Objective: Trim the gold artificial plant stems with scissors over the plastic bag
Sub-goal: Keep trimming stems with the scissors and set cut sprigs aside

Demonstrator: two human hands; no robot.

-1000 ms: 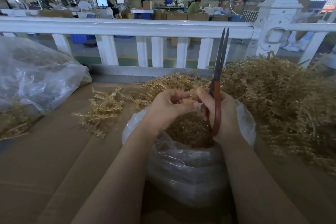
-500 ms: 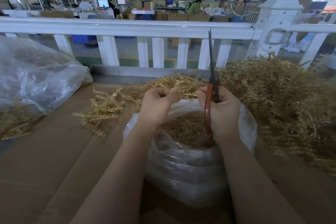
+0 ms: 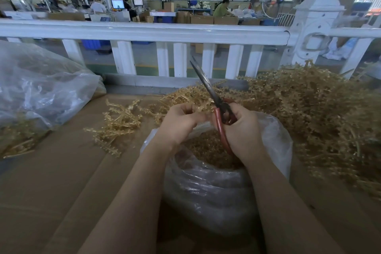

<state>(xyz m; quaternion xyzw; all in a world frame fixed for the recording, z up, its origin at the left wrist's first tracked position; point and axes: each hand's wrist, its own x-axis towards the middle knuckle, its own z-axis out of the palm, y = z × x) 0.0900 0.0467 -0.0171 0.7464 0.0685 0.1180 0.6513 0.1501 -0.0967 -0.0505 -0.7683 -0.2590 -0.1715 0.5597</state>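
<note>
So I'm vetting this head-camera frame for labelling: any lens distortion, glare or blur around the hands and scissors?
Head view: wide-angle bowing curves the white railing; window light behind, no hard shadows; soft glare on the plastic bag beneath the hands and on the large bag at left; the scissors, left hand and right hand look fairly sharp; the gold stems pile softens toward the right edge.

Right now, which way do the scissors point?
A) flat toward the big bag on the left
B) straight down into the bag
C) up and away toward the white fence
C: the right hand grips the red handles, and the scissors slant up toward the white fence.
</note>
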